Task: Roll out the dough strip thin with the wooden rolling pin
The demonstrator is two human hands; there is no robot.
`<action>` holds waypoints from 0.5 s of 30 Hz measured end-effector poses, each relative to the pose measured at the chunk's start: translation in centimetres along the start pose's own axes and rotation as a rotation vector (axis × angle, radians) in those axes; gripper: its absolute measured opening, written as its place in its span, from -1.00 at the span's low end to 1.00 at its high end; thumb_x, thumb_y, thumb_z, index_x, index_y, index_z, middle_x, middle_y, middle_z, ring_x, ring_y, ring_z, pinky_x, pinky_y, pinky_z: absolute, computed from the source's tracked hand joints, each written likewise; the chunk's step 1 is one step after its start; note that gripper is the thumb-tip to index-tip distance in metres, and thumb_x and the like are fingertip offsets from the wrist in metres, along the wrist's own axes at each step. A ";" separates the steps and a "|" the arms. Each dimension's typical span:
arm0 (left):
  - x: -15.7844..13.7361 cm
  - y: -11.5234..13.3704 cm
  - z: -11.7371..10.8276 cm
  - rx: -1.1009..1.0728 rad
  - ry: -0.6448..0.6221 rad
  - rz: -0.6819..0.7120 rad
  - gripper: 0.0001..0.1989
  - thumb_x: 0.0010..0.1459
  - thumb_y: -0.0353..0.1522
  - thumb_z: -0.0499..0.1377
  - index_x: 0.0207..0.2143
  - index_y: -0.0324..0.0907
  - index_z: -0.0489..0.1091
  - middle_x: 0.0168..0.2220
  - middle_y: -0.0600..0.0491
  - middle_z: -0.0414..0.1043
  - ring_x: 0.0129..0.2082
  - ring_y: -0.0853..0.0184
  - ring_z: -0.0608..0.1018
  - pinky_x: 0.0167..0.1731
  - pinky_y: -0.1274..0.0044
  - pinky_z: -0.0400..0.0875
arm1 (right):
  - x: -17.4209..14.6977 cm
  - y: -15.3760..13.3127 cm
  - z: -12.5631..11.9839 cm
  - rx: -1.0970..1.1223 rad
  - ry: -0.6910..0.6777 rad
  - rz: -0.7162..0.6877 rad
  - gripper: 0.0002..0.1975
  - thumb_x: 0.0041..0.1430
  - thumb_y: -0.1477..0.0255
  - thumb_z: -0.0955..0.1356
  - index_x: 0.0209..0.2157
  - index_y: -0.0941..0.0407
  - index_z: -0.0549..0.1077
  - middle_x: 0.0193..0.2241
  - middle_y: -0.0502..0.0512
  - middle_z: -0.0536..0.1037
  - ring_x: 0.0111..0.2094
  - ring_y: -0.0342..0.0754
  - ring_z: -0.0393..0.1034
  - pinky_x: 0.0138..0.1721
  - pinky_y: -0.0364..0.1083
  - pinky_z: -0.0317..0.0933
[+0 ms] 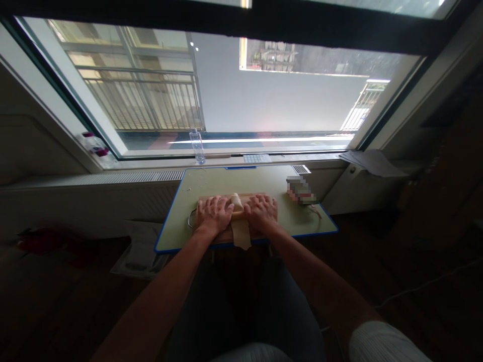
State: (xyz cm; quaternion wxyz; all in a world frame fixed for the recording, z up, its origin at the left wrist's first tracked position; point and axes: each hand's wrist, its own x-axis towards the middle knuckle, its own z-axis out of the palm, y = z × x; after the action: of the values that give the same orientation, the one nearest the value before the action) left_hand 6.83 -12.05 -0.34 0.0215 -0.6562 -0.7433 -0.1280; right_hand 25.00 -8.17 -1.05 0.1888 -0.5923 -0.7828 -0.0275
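A pale wooden rolling pin (238, 215) lies crosswise over a strip of dough (241, 234). My left hand (213, 213) covers the pin's left end and my right hand (261, 211) its right end, both palms down with the fingers bent forward over it. Only the middle of the pin shows between the thumbs. Beyond it, the far part of the dough looks bunched or curled up. The near end hangs past the front edge of a wooden board (223, 236), which has a metal handle (190, 218) at its left.
The board rests on a small blue-edged table (210, 180). A blurred-out object (301, 191) stands at its right. On the window sill are a clear bottle (196, 147) and a whitish keypad-like object (257, 158). Papers (372, 162) lie at the right, bags (139, 246) on the floor.
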 end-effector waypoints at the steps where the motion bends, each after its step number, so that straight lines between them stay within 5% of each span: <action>1: -0.2 0.0 0.0 0.000 -0.002 -0.003 -0.53 0.48 -0.05 -0.03 0.25 0.09 0.47 0.40 -0.03 0.40 0.40 0.04 0.35 0.46 0.03 0.03 | -0.2 0.0 0.0 -0.002 0.003 0.000 -0.59 0.49 0.17 0.23 0.10 0.05 0.58 0.23 0.23 0.57 0.26 0.21 0.31 0.34 0.20 -0.01; 15: 0.2 0.2 -0.2 0.013 -0.028 -0.025 -0.52 0.49 -0.06 -0.04 0.25 0.04 0.47 0.42 -0.02 0.38 0.41 0.06 0.33 0.46 0.07 0.04 | 0.0 -0.1 -0.3 0.005 -0.036 0.001 -0.57 0.50 0.17 0.22 0.12 0.06 0.57 0.25 0.24 0.56 0.27 0.21 0.31 0.34 0.22 0.00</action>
State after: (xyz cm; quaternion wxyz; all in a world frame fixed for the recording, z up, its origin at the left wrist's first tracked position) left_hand 7.02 -11.88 -0.10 0.0137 -0.6485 -0.7525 -0.1140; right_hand 25.02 -8.28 -0.80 0.1762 -0.5925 -0.7859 -0.0149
